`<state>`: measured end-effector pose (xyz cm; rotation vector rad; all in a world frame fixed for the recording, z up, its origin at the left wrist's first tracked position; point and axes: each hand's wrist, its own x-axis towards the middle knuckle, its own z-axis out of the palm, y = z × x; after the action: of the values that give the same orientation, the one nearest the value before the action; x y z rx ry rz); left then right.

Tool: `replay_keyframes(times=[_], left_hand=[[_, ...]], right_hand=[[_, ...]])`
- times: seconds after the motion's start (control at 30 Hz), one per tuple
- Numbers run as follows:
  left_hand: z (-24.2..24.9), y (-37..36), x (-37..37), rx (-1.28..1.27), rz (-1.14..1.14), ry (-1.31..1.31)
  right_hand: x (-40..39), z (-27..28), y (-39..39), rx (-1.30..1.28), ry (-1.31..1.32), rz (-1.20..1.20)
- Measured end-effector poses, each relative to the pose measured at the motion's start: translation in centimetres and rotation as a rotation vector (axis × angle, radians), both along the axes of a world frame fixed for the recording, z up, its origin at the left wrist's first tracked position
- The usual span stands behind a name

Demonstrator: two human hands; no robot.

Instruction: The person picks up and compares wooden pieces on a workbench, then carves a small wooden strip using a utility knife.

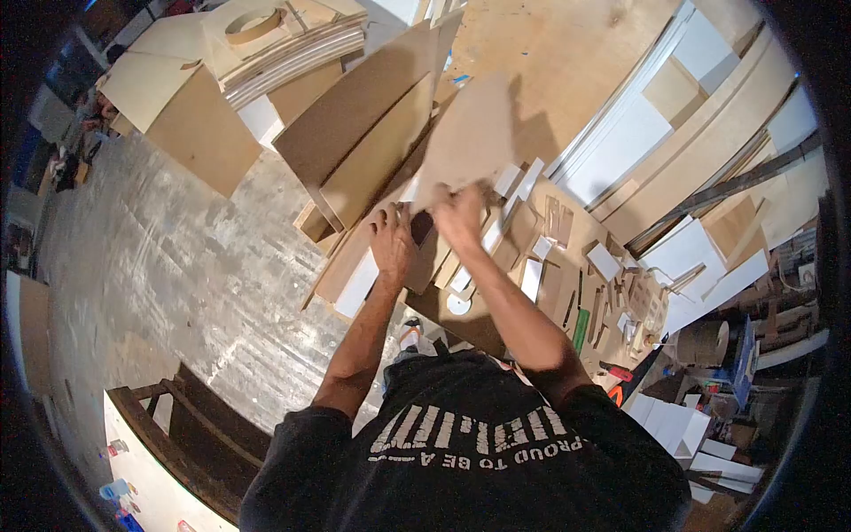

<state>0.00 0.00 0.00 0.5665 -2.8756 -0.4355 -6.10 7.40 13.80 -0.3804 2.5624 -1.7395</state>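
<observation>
A thin brown board with a rounded far end stands tilted in front of me. My right hand is closed at its near edge, somewhat smeared by motion. To its left, my left hand rests on the stacked panels with its fingers a little apart; its thumb is hidden. Under that hand lies a white-faced strip. Between the two hands shows a dark gap. Beyond my left hand a large brown panel leans on edge beside a lighter curved panel.
Several wood offcuts and strips crowd the bench on the right, with a green strip among them. White and curved boards lie farther right. A plywood box stands at the upper left on the scuffed floor. A white-topped table is behind left.
</observation>
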Motion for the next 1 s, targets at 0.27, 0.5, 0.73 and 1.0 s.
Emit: replay_keyframes(times=[0.27, 0.5, 0.73, 1.0], left_hand=[[-2.5, -0.4, 0.6, -0.3, 0.009, 0.177], [-5.2, 0.9, 1.7, -0.363, -0.229, 0.132], [-2.7, -1.4, -4.0, -0.145, -0.365, -0.149], [7.3, -1.4, -3.1, 0.036, -0.348, -0.074]], right_hand=[[-1.4, -11.7, -9.6, 0.342, 0.233, 0.108], [-0.3, -6.2, -5.4, 0.254, -0.04, 0.453], [3.0, -7.9, 11.0, 0.198, -0.015, 0.239], [8.3, -8.2, 28.8, 0.118, -0.157, -0.119]])
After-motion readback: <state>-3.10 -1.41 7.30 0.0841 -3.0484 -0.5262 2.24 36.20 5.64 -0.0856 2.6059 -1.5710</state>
